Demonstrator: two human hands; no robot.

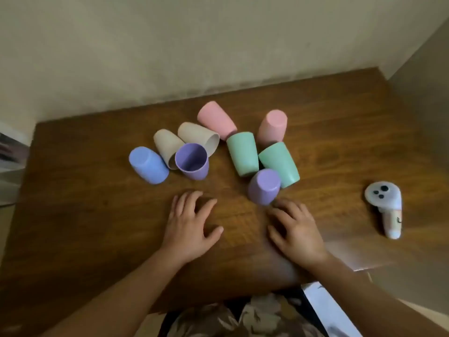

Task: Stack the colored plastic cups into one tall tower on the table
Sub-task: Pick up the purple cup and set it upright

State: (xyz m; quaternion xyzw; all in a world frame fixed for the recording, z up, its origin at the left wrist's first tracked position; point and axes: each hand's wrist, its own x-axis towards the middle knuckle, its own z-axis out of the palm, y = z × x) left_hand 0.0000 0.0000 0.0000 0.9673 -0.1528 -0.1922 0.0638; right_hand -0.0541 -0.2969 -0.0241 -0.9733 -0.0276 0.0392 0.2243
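Both hands, left (192, 223) & right (295, 227), lie spread flat on the surface (85, 215), empty; I'd start w/ the upright purple cup (192, 160) as base, nesting others straight.

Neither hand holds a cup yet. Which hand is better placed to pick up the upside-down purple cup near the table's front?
Right. The right hand lies flat with its fingers just short of the upside-down purple cup. The left hand rests farther off, nearer the upright purple cup.
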